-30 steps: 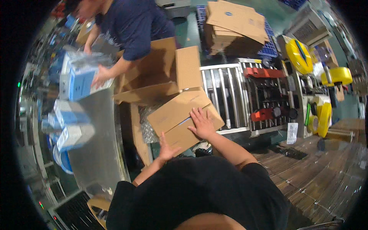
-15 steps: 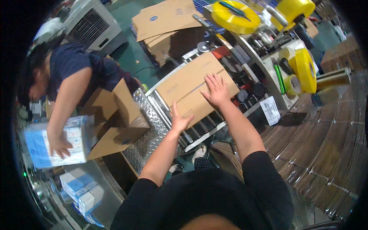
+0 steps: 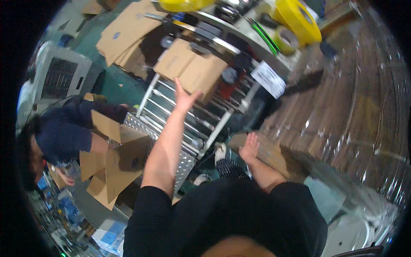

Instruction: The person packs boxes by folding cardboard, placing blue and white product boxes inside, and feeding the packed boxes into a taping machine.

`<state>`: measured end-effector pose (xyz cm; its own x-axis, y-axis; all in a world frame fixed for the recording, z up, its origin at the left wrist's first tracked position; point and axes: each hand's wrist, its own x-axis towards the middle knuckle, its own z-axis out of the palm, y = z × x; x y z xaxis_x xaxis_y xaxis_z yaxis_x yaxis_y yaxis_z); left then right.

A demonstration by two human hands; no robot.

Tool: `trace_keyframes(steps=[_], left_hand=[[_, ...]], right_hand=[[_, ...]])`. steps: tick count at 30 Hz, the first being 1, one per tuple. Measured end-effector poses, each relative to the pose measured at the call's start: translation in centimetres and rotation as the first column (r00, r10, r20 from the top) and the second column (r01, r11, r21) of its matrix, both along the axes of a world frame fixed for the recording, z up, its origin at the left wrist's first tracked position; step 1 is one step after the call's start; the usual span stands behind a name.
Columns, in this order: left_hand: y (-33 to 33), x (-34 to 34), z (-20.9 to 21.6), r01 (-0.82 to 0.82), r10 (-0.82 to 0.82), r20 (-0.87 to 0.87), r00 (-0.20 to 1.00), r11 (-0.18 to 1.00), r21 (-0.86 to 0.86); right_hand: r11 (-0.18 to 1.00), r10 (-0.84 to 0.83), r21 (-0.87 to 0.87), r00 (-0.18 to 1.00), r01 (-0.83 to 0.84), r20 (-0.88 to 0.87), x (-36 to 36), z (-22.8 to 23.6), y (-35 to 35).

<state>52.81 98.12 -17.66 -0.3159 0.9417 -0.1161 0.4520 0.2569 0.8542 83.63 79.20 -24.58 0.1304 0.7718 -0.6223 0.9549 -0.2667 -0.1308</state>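
Observation:
A closed brown carton [image 3: 190,66] lies at the far end of a roller conveyor [image 3: 171,103], under part of a taping machine [image 3: 205,32]. My left hand [image 3: 186,99] rests against the carton's near side, thumb and fingers spread, not wrapped round it. My right hand [image 3: 249,147] is away from the carton, lower right. Its fingers are stretched out, with nothing in them, beside upright flat cardboard sheets [image 3: 274,156].
An open carton [image 3: 124,158] stands at left by a diamond-plate surface [image 3: 182,171]; a co-worker [image 3: 64,132] leans beyond it. Wrapped cardboard stacks [image 3: 334,111] fill the right. Yellow tape rolls [image 3: 299,21] and a green cutter [image 3: 264,37] sit on the machine's shelf.
The carton has moved away along the rollers into the machine. My right hand has left its top and dropped toward my right side. The co-worker's blue-and-white pack is no longer visible.

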Motion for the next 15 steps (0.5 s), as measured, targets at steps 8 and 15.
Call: trace_keyframes(steps=[8,15], left_hand=[[-26.6,-0.7,-3.6,0.340,-0.461,-0.110,0.880,0.776,-0.532],[-45.4,-6.0,-1.8,0.150,-0.324,-0.022,0.946,0.495,-0.856]], right_hand=[[0.988,0.116,-0.112,0.988,-0.104,0.099,7.2,-1.6,-9.9],[0.998,0.060,-0.038,0.990,-0.055,0.128,6.7,-4.8,-14.4]])
